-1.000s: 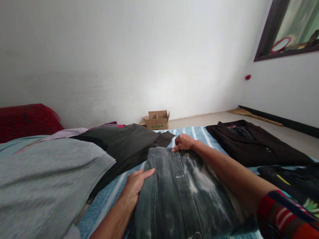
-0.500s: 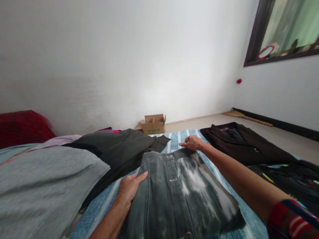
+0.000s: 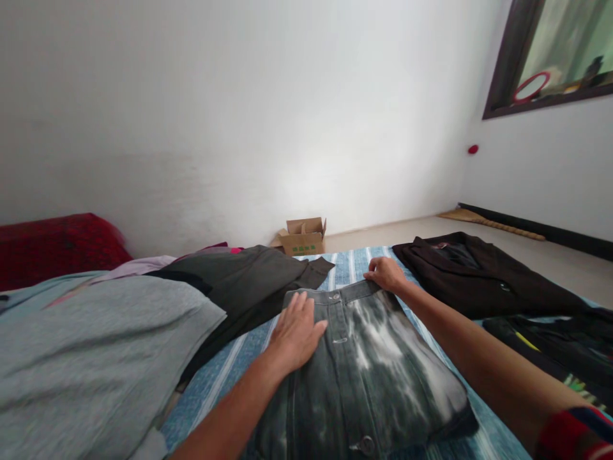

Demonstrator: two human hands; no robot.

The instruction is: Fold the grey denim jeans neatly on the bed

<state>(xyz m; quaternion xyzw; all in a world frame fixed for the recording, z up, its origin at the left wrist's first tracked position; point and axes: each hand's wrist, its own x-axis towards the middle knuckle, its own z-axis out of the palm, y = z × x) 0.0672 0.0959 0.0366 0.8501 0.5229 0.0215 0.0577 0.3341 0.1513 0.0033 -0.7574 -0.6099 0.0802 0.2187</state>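
Visibly faded jeans [image 3: 378,377] (grey, buttoned).

Jeans [image 3: 373,377] lie mid-bed [image 3: 230,377]; garment pile [image 3: 96,345] to left, jacket [image 3: 483,281] to right, box [image 3: 303,236] on floor behind.

Both arms reach forward, left hand [image 3: 297,332] spread flat, palm down, right hand [image 3: 384,275] curled, fingertips pinching.
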